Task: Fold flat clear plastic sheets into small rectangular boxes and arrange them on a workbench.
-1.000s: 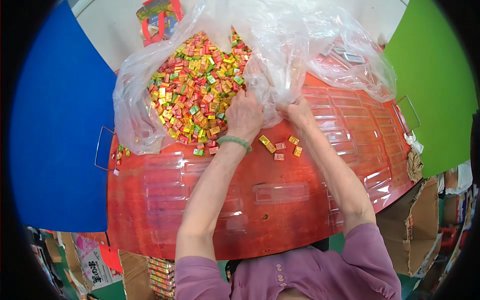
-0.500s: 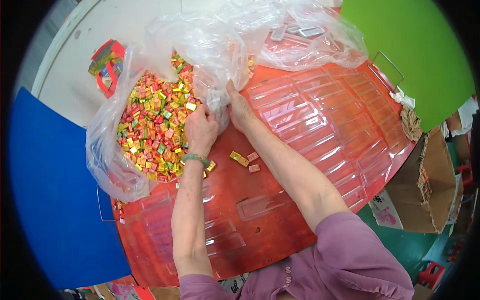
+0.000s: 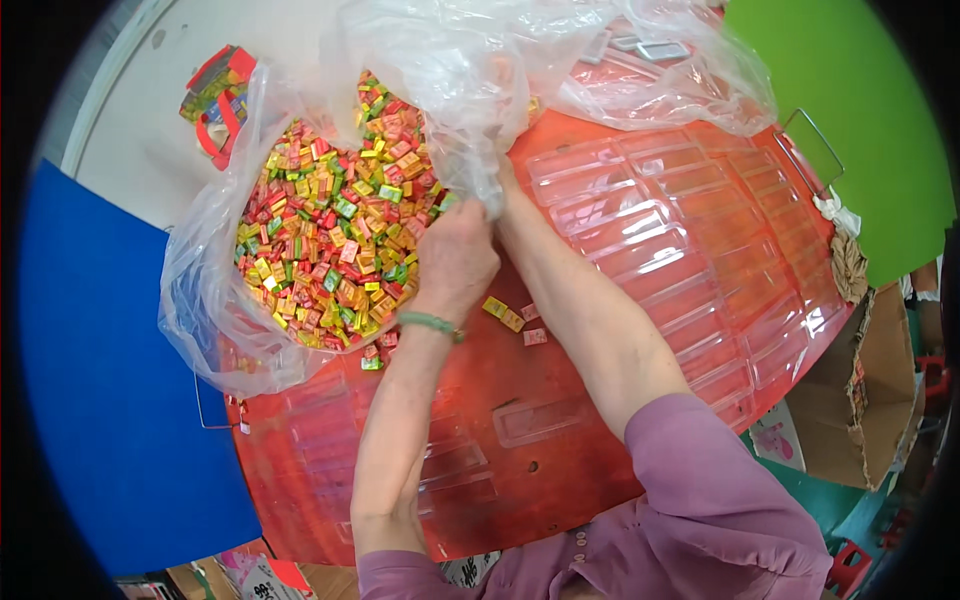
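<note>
A large clear plastic bag [image 3: 225, 345] lies open on the left of the red table, full of small wrapped candies [image 3: 335, 240] in red, yellow, orange and green. My left hand [image 3: 457, 255], with a green bracelet at its wrist, is closed on gathered film at the bag's right edge. Close beside it my right hand [image 3: 507, 190] reaches up against the same film. Its fingers are hidden by the plastic and my left hand. A few loose candies [image 3: 503, 313] lie on the table below my hands.
Clear plastic moulded trays [image 3: 640, 250] cover the table's right side. Metal handles [image 3: 812, 150] stick out at its rim. A red-handled bag [image 3: 217, 105] sits at the far left. Blue [image 3: 110, 380] and green boards [image 3: 850, 90] flank the table. An open cardboard box [image 3: 850, 400] stands at right.
My left hand has moved right and closed on the bag's film beside my right hand. The right hand has slid farther behind the film. More candies show in the bag's upper part.
</note>
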Available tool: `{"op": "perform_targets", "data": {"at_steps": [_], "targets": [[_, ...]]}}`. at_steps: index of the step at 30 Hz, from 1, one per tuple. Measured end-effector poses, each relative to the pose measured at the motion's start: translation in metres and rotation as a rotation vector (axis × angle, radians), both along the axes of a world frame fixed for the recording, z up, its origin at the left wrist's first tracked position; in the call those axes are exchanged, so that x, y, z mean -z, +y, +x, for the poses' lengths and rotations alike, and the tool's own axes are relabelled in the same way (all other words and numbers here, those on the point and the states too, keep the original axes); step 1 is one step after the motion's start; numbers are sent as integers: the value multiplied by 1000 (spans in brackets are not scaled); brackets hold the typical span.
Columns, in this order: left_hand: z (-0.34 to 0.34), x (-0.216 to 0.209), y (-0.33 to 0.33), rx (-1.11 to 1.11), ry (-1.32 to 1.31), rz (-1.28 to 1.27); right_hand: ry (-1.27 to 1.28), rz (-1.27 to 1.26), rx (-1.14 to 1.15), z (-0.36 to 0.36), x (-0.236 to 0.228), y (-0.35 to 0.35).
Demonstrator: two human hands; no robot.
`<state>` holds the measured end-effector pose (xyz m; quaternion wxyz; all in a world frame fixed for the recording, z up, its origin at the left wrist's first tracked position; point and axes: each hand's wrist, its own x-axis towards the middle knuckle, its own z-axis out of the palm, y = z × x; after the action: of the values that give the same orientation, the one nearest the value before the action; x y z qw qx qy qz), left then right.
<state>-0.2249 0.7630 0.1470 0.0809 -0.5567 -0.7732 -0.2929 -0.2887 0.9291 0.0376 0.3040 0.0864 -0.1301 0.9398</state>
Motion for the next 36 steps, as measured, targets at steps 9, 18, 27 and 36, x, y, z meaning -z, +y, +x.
{"op": "perform_targets", "data": {"at_steps": [9, 18, 27, 36], "targets": [[-6, 20, -5, -111, 31, -72, -1450, 1298, 624, 58, -80, -23], [1, 29, 7, 1, 128, 42, -677, 550, 564, 88, -88, -58], [-2, 30, 2, 3, 78, 32, -560, 461, 276, 52, -86, -34], [10, 35, 3, -2, 214, -40, -750, 689, 421, 45, -66, -7]]}}
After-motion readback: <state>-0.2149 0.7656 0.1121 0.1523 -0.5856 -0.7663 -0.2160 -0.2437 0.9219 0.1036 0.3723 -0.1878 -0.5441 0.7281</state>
